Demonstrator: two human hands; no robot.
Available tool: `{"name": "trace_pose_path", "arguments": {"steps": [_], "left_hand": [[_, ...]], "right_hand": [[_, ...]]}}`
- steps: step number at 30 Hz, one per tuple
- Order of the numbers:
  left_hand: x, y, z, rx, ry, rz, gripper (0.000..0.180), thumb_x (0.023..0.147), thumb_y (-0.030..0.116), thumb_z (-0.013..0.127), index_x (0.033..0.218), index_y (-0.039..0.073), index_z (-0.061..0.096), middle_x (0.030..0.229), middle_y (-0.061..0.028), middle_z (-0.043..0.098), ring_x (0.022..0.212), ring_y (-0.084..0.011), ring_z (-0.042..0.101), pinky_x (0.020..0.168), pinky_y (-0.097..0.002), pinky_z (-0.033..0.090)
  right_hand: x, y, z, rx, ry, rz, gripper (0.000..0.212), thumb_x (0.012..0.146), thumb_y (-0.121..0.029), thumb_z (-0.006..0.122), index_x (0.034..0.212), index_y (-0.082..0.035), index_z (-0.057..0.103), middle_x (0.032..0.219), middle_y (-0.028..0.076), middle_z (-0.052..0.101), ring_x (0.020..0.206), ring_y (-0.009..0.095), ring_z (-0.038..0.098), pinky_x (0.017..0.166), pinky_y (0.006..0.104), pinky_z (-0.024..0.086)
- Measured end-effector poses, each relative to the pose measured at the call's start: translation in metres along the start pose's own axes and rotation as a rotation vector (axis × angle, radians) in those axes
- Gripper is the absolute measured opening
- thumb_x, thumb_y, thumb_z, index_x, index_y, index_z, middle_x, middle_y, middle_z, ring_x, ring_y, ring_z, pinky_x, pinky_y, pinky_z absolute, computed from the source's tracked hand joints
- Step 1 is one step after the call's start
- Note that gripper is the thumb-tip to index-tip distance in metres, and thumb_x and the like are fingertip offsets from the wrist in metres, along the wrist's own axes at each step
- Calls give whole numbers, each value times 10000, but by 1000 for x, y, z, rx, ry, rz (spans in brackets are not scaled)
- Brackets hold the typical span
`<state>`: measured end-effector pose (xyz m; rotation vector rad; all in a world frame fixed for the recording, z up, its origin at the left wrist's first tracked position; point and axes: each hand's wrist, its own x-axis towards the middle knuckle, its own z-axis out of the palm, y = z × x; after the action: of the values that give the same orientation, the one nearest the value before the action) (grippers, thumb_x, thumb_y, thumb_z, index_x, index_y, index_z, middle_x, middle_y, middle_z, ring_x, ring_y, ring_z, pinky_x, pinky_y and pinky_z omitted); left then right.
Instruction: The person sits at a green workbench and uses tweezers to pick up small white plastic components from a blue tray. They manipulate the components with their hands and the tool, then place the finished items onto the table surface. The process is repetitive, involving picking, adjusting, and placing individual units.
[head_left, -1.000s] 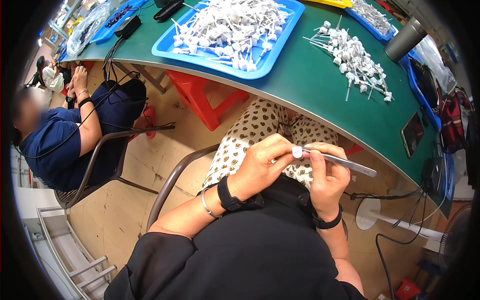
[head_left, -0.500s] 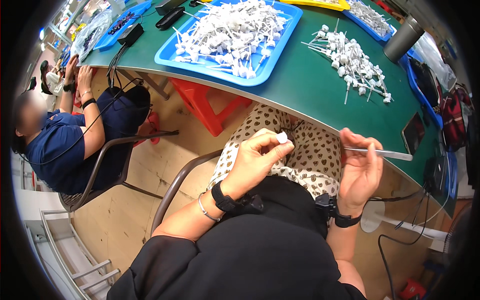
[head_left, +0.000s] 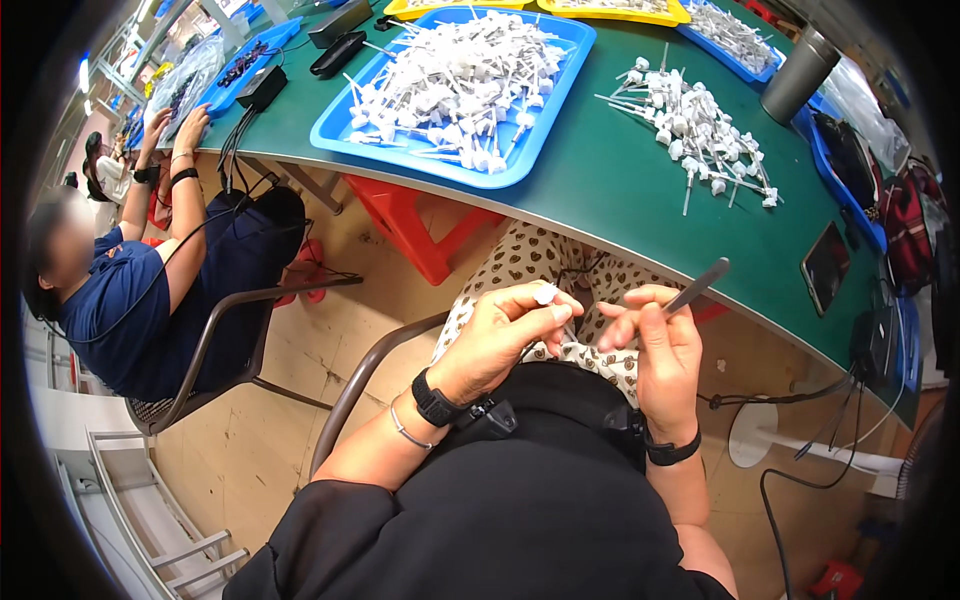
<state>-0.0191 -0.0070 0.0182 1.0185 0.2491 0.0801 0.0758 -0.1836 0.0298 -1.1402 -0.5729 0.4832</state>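
My left hand [head_left: 488, 345] pinches a small white plastic part [head_left: 545, 294] between thumb and forefinger, over my lap. Close by on its right, my right hand [head_left: 668, 365] grips slim metal tweezers [head_left: 700, 285]. The wide end of the tweezers points up and away, above the table edge. Their tips are hidden by my fingers. The two hands are a little apart. On the green table lies a loose heap of white plastic pieces with thin stems [head_left: 695, 130]. A blue tray [head_left: 500, 178] to its left is piled with similar pieces.
Yellow trays [head_left: 640, 12] and another blue tray stand farther back. A grey metal cylinder [head_left: 800, 75] and a phone [head_left: 825, 268] are at the right. A red stool [head_left: 410, 235] is under the table. A co-worker [head_left: 125, 290] sits at the left. Cables hang at both sides.
My right hand has moved left, closer to my left hand, and the tweezers have swung from nearly level to slanting upward. My left hand has shifted slightly down, still pinching the white part.
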Motion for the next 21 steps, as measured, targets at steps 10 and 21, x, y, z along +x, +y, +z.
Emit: {"name": "trace_pose_path", "arguments": {"steps": [10, 21], "left_hand": [[0, -3, 2, 31, 44, -65, 159, 955, 53, 659, 1078, -41, 695, 962, -55, 656, 807, -124, 630, 724, -277, 542], [-1, -1, 10, 120, -53, 38, 261, 995, 134, 640, 1206, -9, 692, 1085, -33, 587, 1070, -134, 593, 941, -270, 489]], "right_hand": [[-2, 16, 1, -300, 48, 33, 104, 992, -117, 651, 1044, -30, 632, 734, -83, 503, 645, 2, 405, 578, 183, 343], [2, 22, -1, -281, -129, 69, 199, 943, -132, 711, 1064, 26, 701, 931, 21, 575, 783, 93, 522, 692, 232, 446]]}}
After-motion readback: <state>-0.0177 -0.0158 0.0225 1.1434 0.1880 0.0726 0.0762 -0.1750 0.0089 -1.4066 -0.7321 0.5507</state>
